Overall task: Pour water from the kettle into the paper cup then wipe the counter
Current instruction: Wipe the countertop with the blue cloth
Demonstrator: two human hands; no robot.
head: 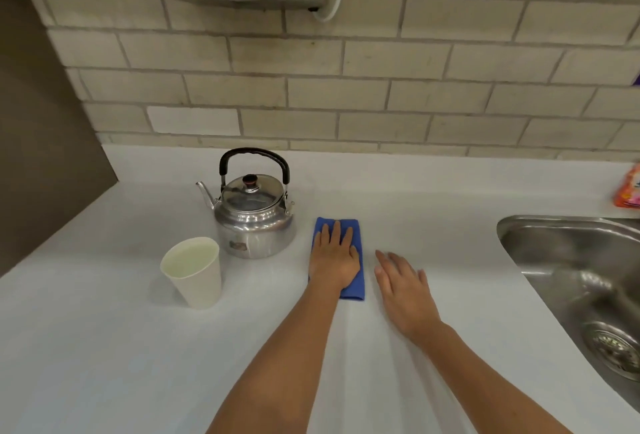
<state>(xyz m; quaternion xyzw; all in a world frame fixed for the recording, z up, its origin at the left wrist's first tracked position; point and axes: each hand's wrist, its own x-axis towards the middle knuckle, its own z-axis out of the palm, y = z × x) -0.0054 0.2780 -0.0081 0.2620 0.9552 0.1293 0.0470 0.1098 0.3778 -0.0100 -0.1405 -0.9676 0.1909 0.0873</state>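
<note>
Head view is showing the pale surface [104,347] from above, and the pouring step is looking finished: the paper cup [192,271] is standing upright near the left, holding what appears to be clear liquid close to its rim, and the kettle [255,212] is sitting upright just behind and to the right of it, lid on, spout pointing left. The wiping step is in hand. The left hand [334,259] is lying flat, fingers spread slightly, pressing down on a folded blue cloth [356,286] that is resting on the surface just right of the kettle. The right hand [403,286] is lying open and empty, palm down, just beside the cloth, gripping nothing. The next move, as I judge it, is calling for sliding the cloth across the surface under steady downward pressure, while steering clear of the full cup, which is looking easy to tip or slosh. A steel sink [571,281] is running off the right edge, and an orange packet [628,187] is being cut off there too. Whether any spilled water is lying on the surface is proving hard to make out against its light sheen. The fixture on the tiled wall is cropped at the top.
</note>
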